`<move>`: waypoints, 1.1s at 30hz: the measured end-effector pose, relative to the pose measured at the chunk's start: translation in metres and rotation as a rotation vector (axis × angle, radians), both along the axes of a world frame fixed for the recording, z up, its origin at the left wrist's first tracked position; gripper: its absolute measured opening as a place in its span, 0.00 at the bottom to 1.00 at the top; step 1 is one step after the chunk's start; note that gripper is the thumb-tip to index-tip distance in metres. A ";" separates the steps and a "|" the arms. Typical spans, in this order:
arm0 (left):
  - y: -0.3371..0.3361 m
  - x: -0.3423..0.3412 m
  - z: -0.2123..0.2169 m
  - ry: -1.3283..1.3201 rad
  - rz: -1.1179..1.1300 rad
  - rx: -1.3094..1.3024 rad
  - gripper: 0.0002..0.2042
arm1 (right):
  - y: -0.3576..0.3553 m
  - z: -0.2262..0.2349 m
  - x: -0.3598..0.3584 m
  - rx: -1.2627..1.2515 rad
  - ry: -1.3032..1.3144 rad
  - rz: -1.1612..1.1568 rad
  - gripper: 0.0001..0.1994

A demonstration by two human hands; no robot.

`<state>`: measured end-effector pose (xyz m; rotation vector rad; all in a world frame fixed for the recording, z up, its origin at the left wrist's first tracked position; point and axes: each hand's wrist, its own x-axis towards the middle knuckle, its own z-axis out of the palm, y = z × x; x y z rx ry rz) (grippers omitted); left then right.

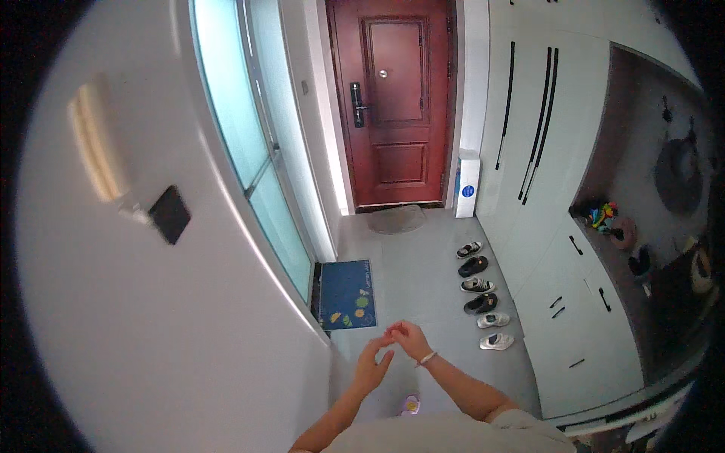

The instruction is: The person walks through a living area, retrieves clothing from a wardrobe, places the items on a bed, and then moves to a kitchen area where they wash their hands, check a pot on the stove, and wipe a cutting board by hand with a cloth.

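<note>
blue doormat [347, 294] at nine o'clock of the hands. left hand [372, 365] open, fingers loosely spread, holding nothing. right hand [408, 337] loosely curled, fingertips meeting the left's. row of shoes [483, 294] at two o'clock.

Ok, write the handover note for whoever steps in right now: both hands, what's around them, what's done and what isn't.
Left hand: raised in front of the body, fingers open, holding nothing visible.
Right hand: raised just beyond it, fingertips meeting the left hand's; a light bracelet on the wrist. Whether something tiny is pinched there cannot be told.
Around: a row of six shoes along the white cabinets to the right, a blue doormat by the glass door to the left, a red front door, shut, straight ahead with a grey mat before it.
Done: shoes stand lined up.
Left: nothing is picked up yet.
</note>
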<state>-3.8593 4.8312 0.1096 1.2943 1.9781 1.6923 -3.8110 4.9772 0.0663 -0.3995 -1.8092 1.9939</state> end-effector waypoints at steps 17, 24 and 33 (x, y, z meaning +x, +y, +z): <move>0.341 -0.407 -0.006 0.026 0.347 0.067 0.22 | 0.335 0.020 -0.446 0.151 0.143 0.100 0.24; 0.457 -0.574 0.104 0.205 0.453 0.094 0.24 | 0.506 0.139 -0.714 0.385 0.210 0.055 0.33; 0.554 -0.737 0.096 0.282 0.867 -0.091 0.26 | 0.600 0.245 -1.026 0.523 0.387 0.008 0.39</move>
